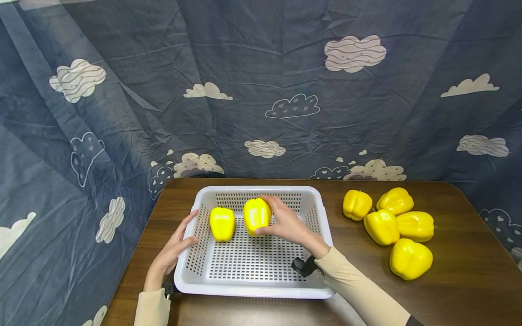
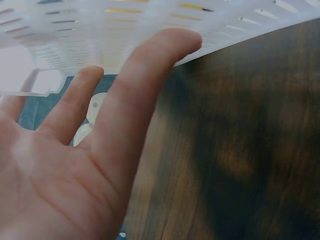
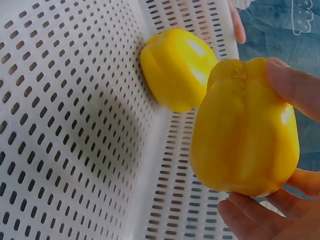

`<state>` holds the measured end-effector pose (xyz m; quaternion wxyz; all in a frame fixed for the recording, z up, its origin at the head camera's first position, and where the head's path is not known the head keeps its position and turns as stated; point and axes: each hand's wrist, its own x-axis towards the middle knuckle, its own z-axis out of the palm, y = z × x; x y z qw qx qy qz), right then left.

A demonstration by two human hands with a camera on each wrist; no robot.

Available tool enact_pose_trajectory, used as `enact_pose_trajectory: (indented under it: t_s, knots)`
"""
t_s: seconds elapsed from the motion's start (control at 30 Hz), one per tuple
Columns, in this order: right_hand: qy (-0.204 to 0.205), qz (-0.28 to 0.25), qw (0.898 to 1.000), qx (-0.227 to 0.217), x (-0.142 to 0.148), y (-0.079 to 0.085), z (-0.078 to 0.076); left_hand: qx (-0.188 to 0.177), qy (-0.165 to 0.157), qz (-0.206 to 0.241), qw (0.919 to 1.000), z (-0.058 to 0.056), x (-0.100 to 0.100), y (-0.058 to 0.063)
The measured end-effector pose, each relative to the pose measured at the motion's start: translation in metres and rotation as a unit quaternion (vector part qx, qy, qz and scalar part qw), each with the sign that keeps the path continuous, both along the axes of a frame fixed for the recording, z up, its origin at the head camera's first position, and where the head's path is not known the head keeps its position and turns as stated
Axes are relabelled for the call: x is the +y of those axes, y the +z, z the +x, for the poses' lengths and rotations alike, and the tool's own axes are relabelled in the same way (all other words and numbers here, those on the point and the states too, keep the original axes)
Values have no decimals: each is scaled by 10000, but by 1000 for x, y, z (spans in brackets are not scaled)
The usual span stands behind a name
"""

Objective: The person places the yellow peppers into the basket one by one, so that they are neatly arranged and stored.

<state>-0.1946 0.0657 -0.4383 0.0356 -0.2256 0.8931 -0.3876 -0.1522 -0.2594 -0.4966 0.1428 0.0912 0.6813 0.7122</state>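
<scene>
My right hand (image 1: 287, 222) grips a yellow bell pepper (image 1: 257, 216) above the floor of a white perforated basket (image 1: 257, 292). In the right wrist view the thumb (image 3: 295, 87) lies across one end of this held pepper (image 3: 245, 130), with the fingers at its other end. A second bell pepper (image 1: 222, 224) lies inside the basket near its left wall, and the right wrist view shows that pepper (image 3: 177, 69) behind the held one. Against the basket's left side rests my left hand (image 1: 171, 253), its fingers fairly straight. The left wrist view shows fingertips right at the slotted wall (image 2: 115, 30).
Several more yellow bell peppers (image 1: 381, 226) lie grouped on the brown wooden table (image 1: 461, 253), right of the basket. Behind the table hangs a dark blue cloth (image 1: 244, 122) with a cloud print.
</scene>
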Motion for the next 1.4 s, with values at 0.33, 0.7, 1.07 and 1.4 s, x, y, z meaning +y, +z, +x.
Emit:
enact_pose_trajectory:
  t_s: [0.33,0.7,1.07,1.4]
  knots:
    - [161,-50,9999,19,-10,-4,-4,62,0,31,10000,0,0,-1]
    - [228,66,9995,-197,-19,-16,-10,4,68,-2,10000,0,1,-2]
    - [280,210,9989,-306,-30,-28,-13,-33,73,-10,10000,0,1,-3]
    - [238,321,9984,-393,-33,-40,-20,1,62,35,10000,0,1,-4]
